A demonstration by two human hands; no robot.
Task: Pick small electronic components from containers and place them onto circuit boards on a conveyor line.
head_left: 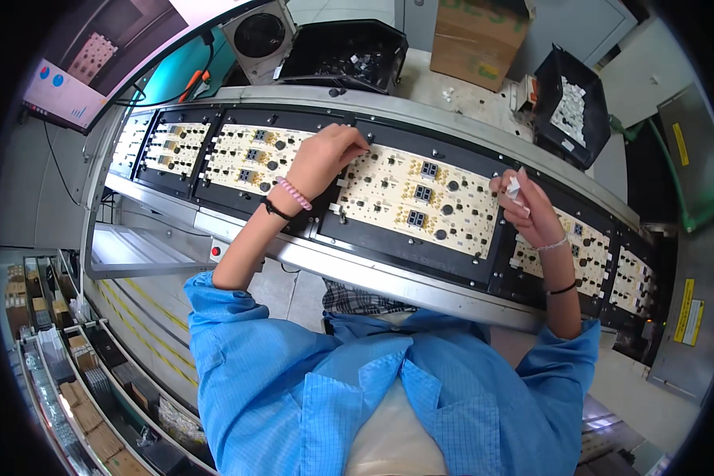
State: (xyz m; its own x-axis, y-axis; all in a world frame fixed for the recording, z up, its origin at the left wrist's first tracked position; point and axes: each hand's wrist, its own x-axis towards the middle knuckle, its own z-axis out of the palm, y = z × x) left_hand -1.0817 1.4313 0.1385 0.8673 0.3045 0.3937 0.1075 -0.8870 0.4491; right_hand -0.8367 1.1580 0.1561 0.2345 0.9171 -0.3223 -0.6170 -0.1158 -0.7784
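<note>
A cream circuit board panel (397, 170) lies in a black carrier frame (357, 242) in front of me. It bears rows of digit displays (423, 193), round black parts and small components. My left hand (325, 161) reaches over the panel's far left corner, fingertips pinched together; whatever is between them is hidden. Near the panel's right end is my right hand (530, 208), raised above the boards with curled fingers. Small white plastic parts (513, 189) show between its thumb and fingers.
More board panels (239, 155) in carriers continue along the metal-edged line on both sides. Beyond it stand a black bin of dark parts (341, 55), a cardboard box (480, 40) and a black bin of white parts (571, 111). A monitor (95, 55) hangs at upper left.
</note>
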